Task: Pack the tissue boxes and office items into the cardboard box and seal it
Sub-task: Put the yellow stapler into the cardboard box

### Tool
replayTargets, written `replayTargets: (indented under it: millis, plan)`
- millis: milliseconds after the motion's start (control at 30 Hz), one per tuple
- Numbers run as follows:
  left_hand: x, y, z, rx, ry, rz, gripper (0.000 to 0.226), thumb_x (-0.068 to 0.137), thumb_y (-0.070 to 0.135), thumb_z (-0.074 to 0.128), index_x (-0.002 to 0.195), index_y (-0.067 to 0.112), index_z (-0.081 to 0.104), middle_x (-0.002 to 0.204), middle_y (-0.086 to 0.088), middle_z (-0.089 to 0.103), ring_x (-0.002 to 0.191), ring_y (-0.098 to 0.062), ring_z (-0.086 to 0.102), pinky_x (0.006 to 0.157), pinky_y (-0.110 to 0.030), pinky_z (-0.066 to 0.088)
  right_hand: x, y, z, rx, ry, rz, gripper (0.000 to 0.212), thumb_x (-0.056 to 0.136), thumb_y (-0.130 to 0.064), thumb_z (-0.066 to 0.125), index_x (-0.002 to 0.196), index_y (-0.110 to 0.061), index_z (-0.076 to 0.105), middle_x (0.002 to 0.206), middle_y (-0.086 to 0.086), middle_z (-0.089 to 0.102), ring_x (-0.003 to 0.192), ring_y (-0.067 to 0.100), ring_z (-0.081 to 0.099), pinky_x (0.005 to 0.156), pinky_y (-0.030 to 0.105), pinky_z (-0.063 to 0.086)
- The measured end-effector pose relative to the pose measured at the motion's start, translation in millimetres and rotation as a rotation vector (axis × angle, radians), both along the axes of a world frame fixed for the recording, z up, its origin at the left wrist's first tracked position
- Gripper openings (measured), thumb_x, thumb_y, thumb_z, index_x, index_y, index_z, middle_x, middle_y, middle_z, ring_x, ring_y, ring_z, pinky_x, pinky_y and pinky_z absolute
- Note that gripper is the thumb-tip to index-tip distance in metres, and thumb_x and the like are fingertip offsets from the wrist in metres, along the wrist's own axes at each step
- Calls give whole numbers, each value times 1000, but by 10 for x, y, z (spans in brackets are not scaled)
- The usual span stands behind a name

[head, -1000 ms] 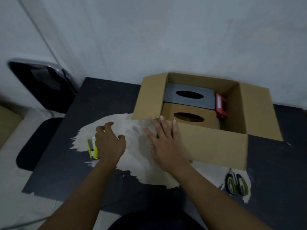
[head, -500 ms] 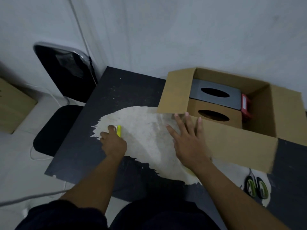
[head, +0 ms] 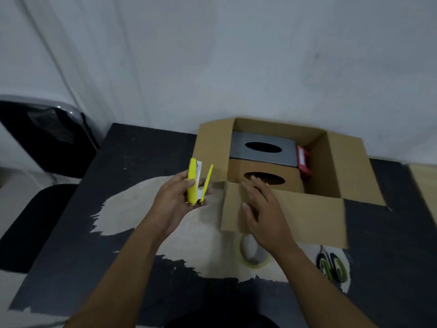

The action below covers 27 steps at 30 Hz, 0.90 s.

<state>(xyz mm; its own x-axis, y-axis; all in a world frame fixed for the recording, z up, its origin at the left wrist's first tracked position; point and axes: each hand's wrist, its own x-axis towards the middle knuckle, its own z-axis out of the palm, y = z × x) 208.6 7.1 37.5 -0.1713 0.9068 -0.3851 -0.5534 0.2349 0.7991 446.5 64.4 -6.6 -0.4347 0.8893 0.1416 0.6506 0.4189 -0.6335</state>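
Left hand (head: 176, 201): fingers clasped round a yellow plastic stapler (head: 196, 183), held upright above the table with its hinged arms splayed apart at the top. Right hand (head: 262, 210): fingers spread and loose, gripping nothing, hovering in front of the near flap of the open brown cardboard box (head: 286, 217); contact with the flap cannot be told.

Inside the box, far side: dark grey tissue box with oval slot (head: 263, 149). Just near of it and touching: brown tissue box with oval slot (head: 264, 177), partly hidden behind the right fingertips. To the right of both, against the dark grey one: small red item (head: 303, 159), kind not discernible. Right part of the box interior bare.

On the black table with a worn pale patch (head: 146, 152), near the box: roll of yellowish adhesive tape (head: 253, 255), lying flat, partly beneath the right wrist. Further right: scissors with green-and-black handles (head: 333, 268), lying flat. Far left, beside the table: black chair (head: 45, 136). Behind everything: pale wall (head: 236, 55).
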Motion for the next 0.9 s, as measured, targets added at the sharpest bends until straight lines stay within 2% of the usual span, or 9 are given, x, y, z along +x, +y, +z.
replayTargets:
  millis: [167,267,367,467,533,600,667,767,900]
  plan:
    - [506,351,106,74,430,-168,27,98,12,66,124,18,70,112,-6,76,98,-28,72,87,-53,60,362,135,81,-48,105,-91,45,98,-23,62,142,-22,54,152,-8,43,141,6,39,111,28,39]
    - [791,570,139,126,631,-248,30,94,16,74,122,25,72,109,-2,76,96,-20,72,87,-46,59,583,258,137,-22,129,-172,42,94,-17,65,136,-20,59,143,-4,53,132,10,49,107,28,43]
    - [1058,772,146,117,709,-215,29,86,14,82,114,19,76,99,-9,77,85,-27,72,76,-44,57,877,358,157,-34,101,-331,44,90,-12,67,134,-17,60,142,0,53,129,15,51,103,27,44]
    - [1332,1009,99,10,762,-142,27,78,21,89,104,19,79,84,1,76,72,-12,70,65,-32,52,1177,468,203,4,71,-408,47,87,-10,71,132,-16,60,139,-1,54,124,13,53,102,25,43]
    - [1510,1188,52,-30,759,-144,31,75,23,91,102,15,78,86,-1,77,76,-14,72,67,-34,55,1341,551,226,19,87,-462,48,85,-8,71,131,-17,61,140,-1,51,127,15,51,104,28,44]
    - [1670,1338,22,-55,731,-161,37,73,24,92,103,12,75,93,-6,77,86,-21,74,75,-40,59,1471,635,217,18,84,-557,53,83,-12,73,133,-18,58,146,2,43,133,20,45,107,38,45]
    - [1860,1490,1,-52,741,-194,38,74,22,92,103,9,71,96,-7,76,88,-22,72,74,-35,57,1612,727,199,-62,64,-601,64,85,-22,74,143,-22,48,156,4,31,142,24,35,111,45,41]
    - [2175,1734,-54,-67,838,-244,40,74,22,91,100,10,63,94,-5,69,83,-18,65,64,-28,48,1771,867,162,-173,50,-542,70,91,-26,67,154,-23,34,163,4,20,148,26,26,116,44,35]
    - [2536,1974,-203,-73,1038,-399,60,74,25,90,121,23,54,108,-5,65,92,-22,63,70,-32,50,1844,954,64,-287,53,-488,64,99,-30,55,156,-21,28,159,2,27,142,23,36,111,35,34]
